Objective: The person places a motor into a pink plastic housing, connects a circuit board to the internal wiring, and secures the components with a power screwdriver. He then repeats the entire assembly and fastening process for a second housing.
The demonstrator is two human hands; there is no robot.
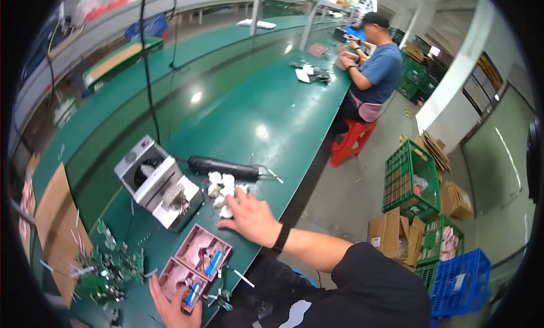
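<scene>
In front of me on the green bench lie two pink plastic housings [192, 250], side by side, each with a blue cylindrical battery [215, 263] and thin wires inside. My left hand [173, 306] grips the nearer pink housing [173, 274], fingers along its outer side and thumb at its near edge. A small green circuit board [224, 298] on wires hangs beside it. Farther off, my right hand [252, 217] reaches, fingers stretched out, over a pile of small white round parts [220, 187]. Its fingertips touch or nearly touch them; whether it pinches one is hidden.
A grey box-shaped machine [156, 178] stands left of the white parts, with a black cylindrical tool [224, 167] behind them. Several green circuit boards [110, 265] are heaped at left. A co-worker [377, 67] sits farther along the bench; crates [411, 178] stand at right.
</scene>
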